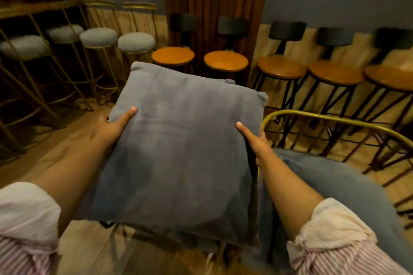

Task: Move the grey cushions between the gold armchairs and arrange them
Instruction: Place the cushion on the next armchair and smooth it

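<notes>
A square grey cushion (181, 147) is held flat in front of me, above the floor. My left hand (112, 127) grips its left edge, thumb on top and fingers hidden underneath. Its right edge is gripped the same way by my right hand (254, 140). More grey fabric shows under the cushion's near edge; I cannot tell whether it is a second cushion. To the right stands a gold armchair (330, 123) with a curved wire back, and another grey cushion (317, 176) lies on its seat.
Gold-legged bar stools with grey padded seats (136, 42) line the left wall. Wooden-seat stools with black legs (225, 60) run along the back and right. A brown curtain (214, 2) hangs behind. Wooden floor (73, 138) shows to the left.
</notes>
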A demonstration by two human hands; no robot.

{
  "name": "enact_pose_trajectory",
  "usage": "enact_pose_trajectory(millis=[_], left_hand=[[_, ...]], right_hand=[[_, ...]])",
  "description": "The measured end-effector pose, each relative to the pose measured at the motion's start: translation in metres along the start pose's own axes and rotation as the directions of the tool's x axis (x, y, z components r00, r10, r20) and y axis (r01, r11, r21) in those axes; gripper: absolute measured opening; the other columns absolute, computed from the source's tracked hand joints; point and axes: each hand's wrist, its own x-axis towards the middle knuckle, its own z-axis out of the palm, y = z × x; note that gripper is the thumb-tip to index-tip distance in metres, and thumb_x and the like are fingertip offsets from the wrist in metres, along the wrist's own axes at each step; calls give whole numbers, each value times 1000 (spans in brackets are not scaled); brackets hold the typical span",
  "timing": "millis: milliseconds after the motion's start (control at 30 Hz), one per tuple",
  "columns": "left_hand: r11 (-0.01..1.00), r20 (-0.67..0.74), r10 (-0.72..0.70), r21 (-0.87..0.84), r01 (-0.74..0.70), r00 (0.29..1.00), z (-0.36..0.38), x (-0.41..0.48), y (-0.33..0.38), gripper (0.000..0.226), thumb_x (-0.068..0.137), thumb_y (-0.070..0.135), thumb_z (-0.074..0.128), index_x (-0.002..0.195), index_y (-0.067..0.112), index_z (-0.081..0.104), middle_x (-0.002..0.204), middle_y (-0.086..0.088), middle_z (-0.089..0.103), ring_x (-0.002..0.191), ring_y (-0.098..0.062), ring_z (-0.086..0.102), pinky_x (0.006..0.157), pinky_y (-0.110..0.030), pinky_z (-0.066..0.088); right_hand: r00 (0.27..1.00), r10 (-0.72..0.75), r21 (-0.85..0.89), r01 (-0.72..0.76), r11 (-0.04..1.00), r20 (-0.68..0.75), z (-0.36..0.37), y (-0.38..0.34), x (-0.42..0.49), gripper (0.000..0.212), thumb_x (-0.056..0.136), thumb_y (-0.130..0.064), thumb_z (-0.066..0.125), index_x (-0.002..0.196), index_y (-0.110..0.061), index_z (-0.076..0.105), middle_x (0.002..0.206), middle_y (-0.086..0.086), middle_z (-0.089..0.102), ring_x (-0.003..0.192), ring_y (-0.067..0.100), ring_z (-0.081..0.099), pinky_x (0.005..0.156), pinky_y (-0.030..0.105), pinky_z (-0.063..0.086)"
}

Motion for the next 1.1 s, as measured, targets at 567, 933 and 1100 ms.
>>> enact_pose_trajectory(millis=[567,933,1100], left_hand=[[989,360,-146,67,131,922,335,-188,18,135,29,82,72,141,11,44,144,-13,49,123,-36,54,103,-51,45],[978,411,-186,-7,207,892,470,-209,19,94,63,49,81,139,5,46,140,-16,53,123,-35,54,103,-45,45],[996,438,-77,-14,92,896,525,-164,55,108,45,61,83,134,8,52,135,-14,58,118,-34,58,98,-45,48]], right_hand=[[928,145,-79,-182,980,-344,-400,-31,-26,120,27,-70,83,128,-10,57,124,9,66,107,30,64,94,46,52],[906,201,-61,-240,969,-372,-504,-28,23,104,52,-58,83,137,-12,47,131,10,59,109,31,60,76,36,52],[917,107,-68,-143,987,-385,-513,-62,98,105,50,-58,84,139,-20,44,132,5,57,108,27,58,86,42,51]])
